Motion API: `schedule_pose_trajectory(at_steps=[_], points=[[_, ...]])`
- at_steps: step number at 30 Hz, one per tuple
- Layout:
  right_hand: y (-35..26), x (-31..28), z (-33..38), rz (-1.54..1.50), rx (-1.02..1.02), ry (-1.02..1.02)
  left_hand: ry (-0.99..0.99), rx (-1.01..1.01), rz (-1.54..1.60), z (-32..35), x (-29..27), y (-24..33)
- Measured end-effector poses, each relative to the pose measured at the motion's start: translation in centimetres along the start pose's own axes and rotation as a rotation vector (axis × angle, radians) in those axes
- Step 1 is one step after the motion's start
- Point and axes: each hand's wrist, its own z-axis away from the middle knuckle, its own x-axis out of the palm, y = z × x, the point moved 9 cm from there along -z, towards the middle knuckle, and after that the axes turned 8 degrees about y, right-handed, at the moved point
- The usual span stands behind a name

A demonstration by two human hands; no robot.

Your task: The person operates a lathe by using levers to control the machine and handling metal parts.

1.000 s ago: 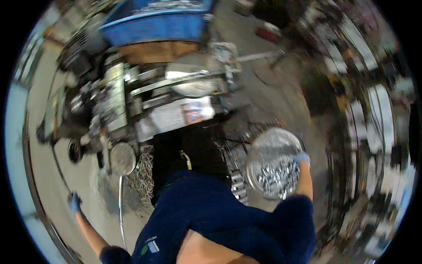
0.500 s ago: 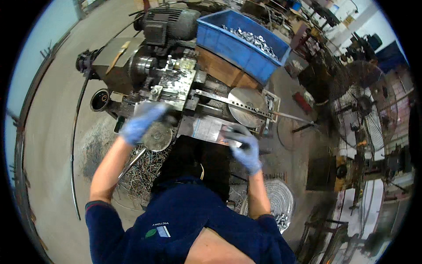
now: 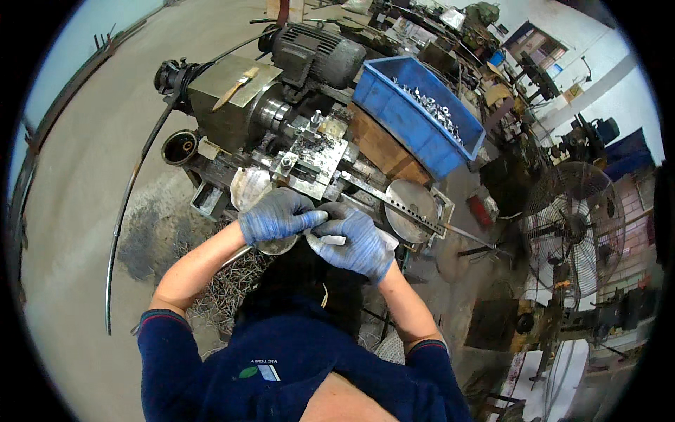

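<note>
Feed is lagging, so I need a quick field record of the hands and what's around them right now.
left hand: gloved, fingers pinching a small white piece
right hand: gloved, touching the same piece
directly ahead: grey metal machine with motor
right of machine: blue bin of metal parts
floor below: metal shavings
far right: standing fan

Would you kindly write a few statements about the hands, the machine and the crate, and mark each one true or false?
1. Both hands, left and right, wear blue gloves. True.
2. The blue crate is empty. False: it holds small metal parts.
3. The hands meet in front of the machine. True.
4. The fan stands on the person's left. False: it stands on the right.
5. Metal shavings lie on the floor below the machine. True.
</note>
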Motion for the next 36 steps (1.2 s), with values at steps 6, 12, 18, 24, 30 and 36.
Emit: schedule_pose_trajectory(at_steps=[6, 12, 18, 24, 30, 36], points=[[-0.9, 1.5, -6.2, 0.031, -0.102, -0.111, 0.019, -0.020, -0.103, 2.2, -7.5, -1.2], [5.9, 4.5, -16.4, 0.747, -0.174, -0.185, 0.596, -0.345, -0.761, 13.6, -25.0, -7.9], [12.1, 10.5, -20.6, 0.903, -0.055, -0.430, 0.648, -0.648, -0.972, 29.8, -28.9, -20.2], [13.5, 9.5, -21.7, 0.606, 0.041, -0.094, 0.724, -0.931, -0.412, 31.8, -26.0, -24.7], [14.3, 9.0, -22.7, 0.471, 0.315, -0.034, 0.750, -0.803, -0.965, 30.0, -27.3, -24.9], [9.9, 8.3, -22.4, 0.235, 0.230, 0.048, 0.715, -0.522, -1.271, 32.1, -33.1, -26.2]])
